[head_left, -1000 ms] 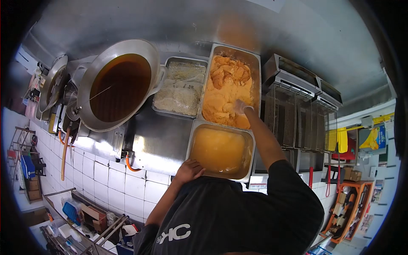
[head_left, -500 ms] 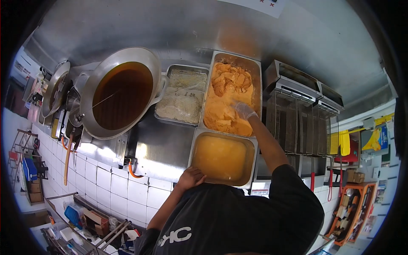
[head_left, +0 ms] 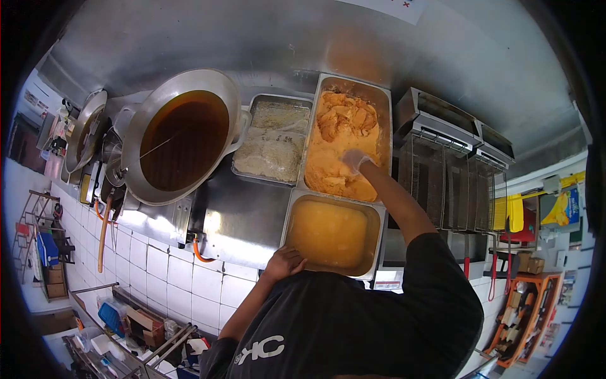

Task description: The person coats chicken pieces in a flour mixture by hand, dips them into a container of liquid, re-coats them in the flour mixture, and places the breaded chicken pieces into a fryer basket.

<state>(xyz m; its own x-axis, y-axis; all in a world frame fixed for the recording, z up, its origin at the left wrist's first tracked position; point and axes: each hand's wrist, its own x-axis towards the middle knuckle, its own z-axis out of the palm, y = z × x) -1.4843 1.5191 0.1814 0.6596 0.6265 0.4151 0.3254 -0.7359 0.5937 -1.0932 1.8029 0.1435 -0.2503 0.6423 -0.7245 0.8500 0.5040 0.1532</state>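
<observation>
My right hand [head_left: 355,160], in a clear plastic glove, is in the orange powdery coating [head_left: 325,161] of a deep metal pan [head_left: 386,114]. Its fingers are blurred and partly sunk in the mix. Clumped, coated pieces [head_left: 347,118] lie at the far end of that pan. Nearer my body sits a second pan [head_left: 381,222] with cloudy yellow liquid [head_left: 328,234]. At that pan's lower left corner, my bare left hand [head_left: 285,261] has its fingers curled on the rim.
A large wok of dark oil [head_left: 183,142] with a thin rod across it stands left. Between it and the coating lies a tray of pale, floury contents [head_left: 271,142]. Wire fryer baskets [head_left: 429,183] are on the right. A wooden handle [head_left: 105,234] juts out at the far left.
My right hand has shifted slightly left within the orange coating, smoothing its surface. My left hand stays in place on the liquid pan's corner. The view has tilted slightly.
</observation>
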